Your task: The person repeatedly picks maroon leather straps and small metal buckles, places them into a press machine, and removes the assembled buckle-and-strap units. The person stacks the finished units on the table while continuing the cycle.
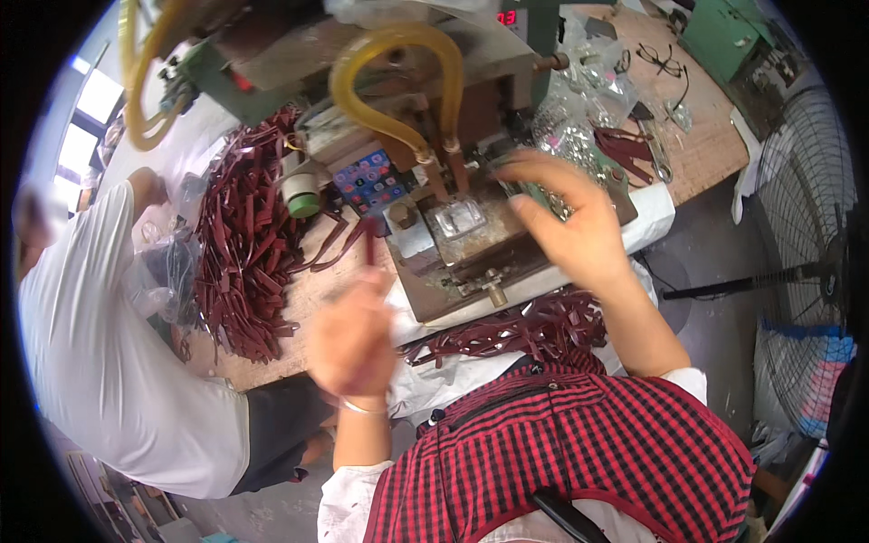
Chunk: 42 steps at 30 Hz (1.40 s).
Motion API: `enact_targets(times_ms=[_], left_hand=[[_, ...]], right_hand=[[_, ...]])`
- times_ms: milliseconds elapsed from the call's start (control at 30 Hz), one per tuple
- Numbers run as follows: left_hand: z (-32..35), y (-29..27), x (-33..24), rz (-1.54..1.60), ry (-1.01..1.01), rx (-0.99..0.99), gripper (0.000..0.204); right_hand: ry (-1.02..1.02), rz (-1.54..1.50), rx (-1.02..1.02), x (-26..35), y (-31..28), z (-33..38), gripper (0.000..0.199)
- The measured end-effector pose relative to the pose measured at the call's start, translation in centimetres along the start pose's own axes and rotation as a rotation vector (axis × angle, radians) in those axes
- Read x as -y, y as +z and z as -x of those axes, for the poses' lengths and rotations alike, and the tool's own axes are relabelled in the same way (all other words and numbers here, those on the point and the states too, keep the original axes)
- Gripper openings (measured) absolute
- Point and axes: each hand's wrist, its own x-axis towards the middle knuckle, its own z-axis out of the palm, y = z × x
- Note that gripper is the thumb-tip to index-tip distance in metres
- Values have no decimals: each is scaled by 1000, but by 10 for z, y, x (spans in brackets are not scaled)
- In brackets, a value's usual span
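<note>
My left hand [351, 339], smeared by motion, is closed on a dark red strap [370, 246] that sticks up from the fingers. It is in front of a press machine, left of its metal base [425, 294]. My right hand [579, 217] reaches over the right side of that base, its fingers stretched and the thumb apart, with nothing visible between them. Left of its fingertips sits a small clear-looking metal block [460, 218] on the press bed. Small shiny metal parts [593, 163] lie beyond this hand.
A large heap of dark red straps [249, 253] covers the table's left; more straps [534, 330] lie against my lap. Yellow hoses [398, 36] loop over the press beside a blue button panel [369, 179]. A person in white [127, 353] is at left, a fan [806, 262] at right.
</note>
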Motion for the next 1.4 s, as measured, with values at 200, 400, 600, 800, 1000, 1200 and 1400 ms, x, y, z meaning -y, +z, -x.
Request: enact_targets(times_ms=[200, 400, 600, 800, 1000, 1200, 1400], left_hand=[[-19, 44, -37, 135, 179, 116, 29], [-18, 54, -24, 162, 231, 94, 28], [-5, 50, -31, 223, 104, 16, 30], [60, 55, 39, 92, -744, -121, 46], [89, 90, 98, 242, -944, 74, 34], [83, 89, 102, 92, -857, 9, 31], [102, 32, 160, -265, -737, 408, 18]], right_hand=[[94, 734, -147, -101, -5, 18, 21], [80, 493, -312, -116, -7, 19, 13], [72, 756, -110, -95, 1, 17, 21], [-56, 599, -268, -99, -2, 19, 17], [83, 400, -300, -92, 2, 11, 14], [208, 251, -303, -99, -10, 22, 18], [255, 96, -403, -97, -43, 60, 18]])
